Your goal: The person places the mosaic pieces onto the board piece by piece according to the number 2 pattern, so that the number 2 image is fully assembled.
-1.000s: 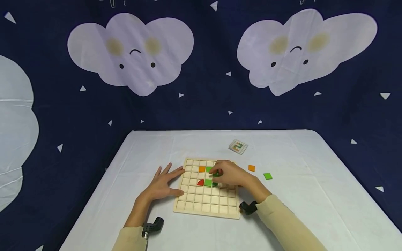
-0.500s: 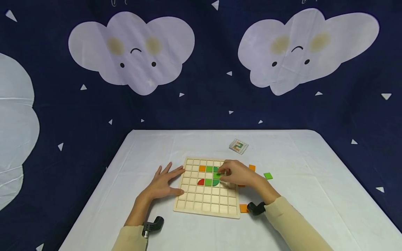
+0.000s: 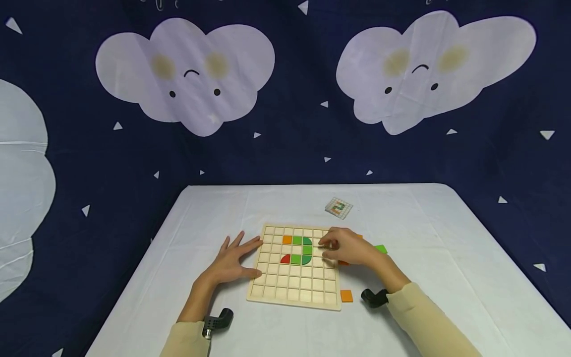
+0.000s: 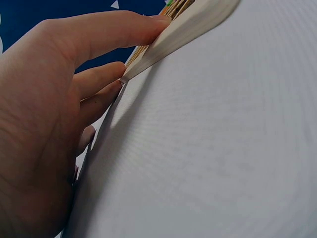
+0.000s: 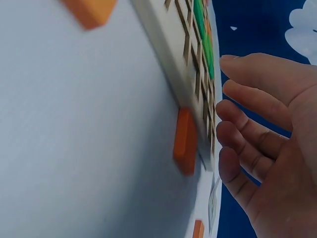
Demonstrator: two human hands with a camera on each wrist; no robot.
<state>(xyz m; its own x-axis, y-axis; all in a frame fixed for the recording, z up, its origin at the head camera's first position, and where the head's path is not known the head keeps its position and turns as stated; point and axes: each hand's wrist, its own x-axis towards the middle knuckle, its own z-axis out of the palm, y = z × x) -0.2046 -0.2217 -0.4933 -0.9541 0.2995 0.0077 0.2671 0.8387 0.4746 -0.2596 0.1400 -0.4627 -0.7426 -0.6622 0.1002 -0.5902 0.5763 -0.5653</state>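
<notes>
A wooden grid board lies on the white table. On it, an orange square tile, a green square tile and a dark green rounded tile form a row. Below them sit another green square, then a red rounded tile, a green square and a dark green rounded tile. Spread fingers of my left hand touch the board's left edge. My right hand hovers over the board's right side, fingers loosely bent, holding nothing; the right wrist view shows it bare.
Right of the board lie an orange tile, a green tile and further orange tiles, partly hidden by the right hand. Behind the board is a small pattern card. A dark cloud-printed cloth hangs beyond the table.
My right hand has drawn back rightward from the tiles, uncovering the green square between the two dark green rounded tiles. The left hand stays at the board's edge.
</notes>
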